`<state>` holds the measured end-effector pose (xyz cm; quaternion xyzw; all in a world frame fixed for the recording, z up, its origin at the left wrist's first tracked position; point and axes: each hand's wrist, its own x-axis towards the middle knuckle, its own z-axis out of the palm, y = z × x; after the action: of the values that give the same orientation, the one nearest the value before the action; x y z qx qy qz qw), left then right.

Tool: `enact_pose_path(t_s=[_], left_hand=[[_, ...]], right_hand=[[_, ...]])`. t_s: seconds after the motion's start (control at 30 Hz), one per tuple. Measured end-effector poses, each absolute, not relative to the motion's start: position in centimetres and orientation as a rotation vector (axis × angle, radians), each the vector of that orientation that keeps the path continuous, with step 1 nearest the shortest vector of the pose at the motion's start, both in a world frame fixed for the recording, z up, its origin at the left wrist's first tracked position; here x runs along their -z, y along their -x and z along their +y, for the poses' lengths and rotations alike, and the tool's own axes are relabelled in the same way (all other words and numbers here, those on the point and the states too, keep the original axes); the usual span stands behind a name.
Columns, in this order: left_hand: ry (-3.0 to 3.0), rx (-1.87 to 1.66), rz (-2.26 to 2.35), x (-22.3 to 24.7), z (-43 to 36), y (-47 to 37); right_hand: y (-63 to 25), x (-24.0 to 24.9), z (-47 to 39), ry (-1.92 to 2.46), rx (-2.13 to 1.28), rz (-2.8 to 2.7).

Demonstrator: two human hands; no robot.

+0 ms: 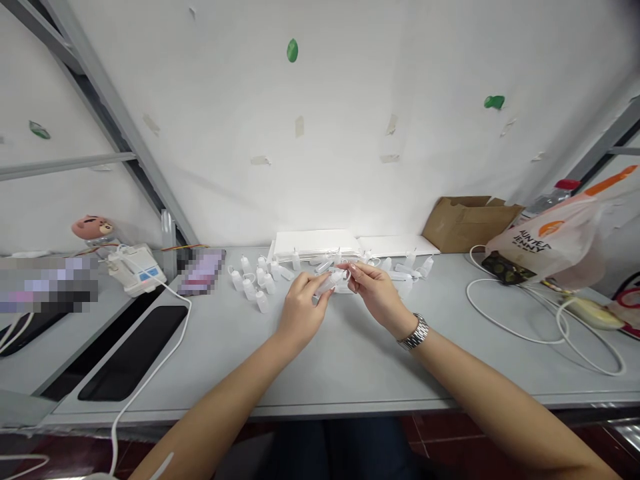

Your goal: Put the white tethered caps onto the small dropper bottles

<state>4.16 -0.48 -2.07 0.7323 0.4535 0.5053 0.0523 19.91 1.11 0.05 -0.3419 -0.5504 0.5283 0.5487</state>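
Observation:
My left hand is closed around a small translucent plastic squeeze bottle, which lies tilted with its top toward the right. The fingers of my right hand pinch at the bottle's tip, where a small looped cap strap shows; the cap itself is mostly hidden. A metal watch is on the right wrist. Several similar bottles with thin tips, such as one bottle, stand to the left of my hands. More lie or stand behind and to the right, including an upright bottle.
White flat boxes or sheets lie against the wall. At right are a brown cardboard box, a plastic bag and a loose white cable. A black flat pad and a power strip are at left.

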Motion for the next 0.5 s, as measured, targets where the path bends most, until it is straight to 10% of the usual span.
enact_pose_path(t_s=[0.5], left_hand=[[-2.246,-1.513,1.377,2.31,-0.29,-4.06]], right_hand=[[-19.64,-0.04,1.14,0.792,-1.278,-1.263]])
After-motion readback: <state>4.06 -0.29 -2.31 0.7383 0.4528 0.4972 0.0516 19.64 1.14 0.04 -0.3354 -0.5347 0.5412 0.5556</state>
